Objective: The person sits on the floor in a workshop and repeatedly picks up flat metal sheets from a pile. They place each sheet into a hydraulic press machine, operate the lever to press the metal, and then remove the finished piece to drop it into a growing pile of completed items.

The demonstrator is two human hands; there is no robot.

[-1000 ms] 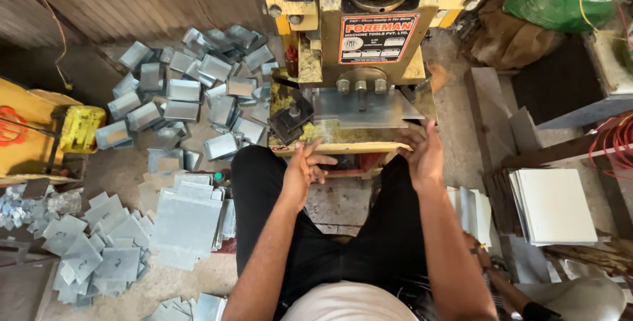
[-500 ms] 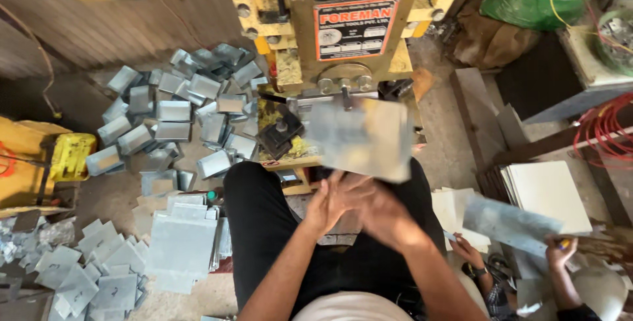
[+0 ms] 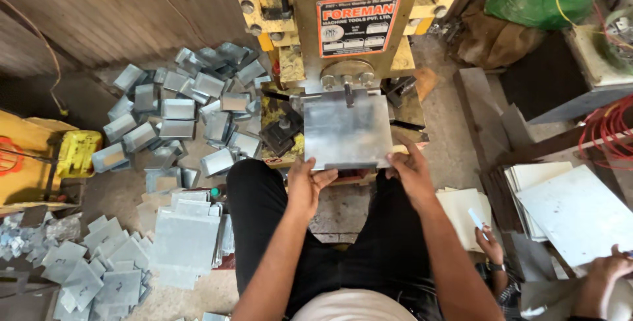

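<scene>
Seated at a yellow press machine (image 3: 356, 24), feeding a flat grey metal sheet (image 3: 346, 129) onto its bed (image 3: 405, 113), far edge right against the stops. Left hand (image 3: 306, 182) grasping the sheet's near left corner, right hand (image 3: 410, 169) pinching the near right corner. Judged mid-placement: next, squaring the sheet under the ram and clearing fingers. Around, on the floor: bent metal pieces (image 3: 184, 103) heaped at left, flat blanks (image 3: 184, 235) stacked nearer, white sheets (image 3: 573, 209) at right beside another person's hand (image 3: 610, 268).
</scene>
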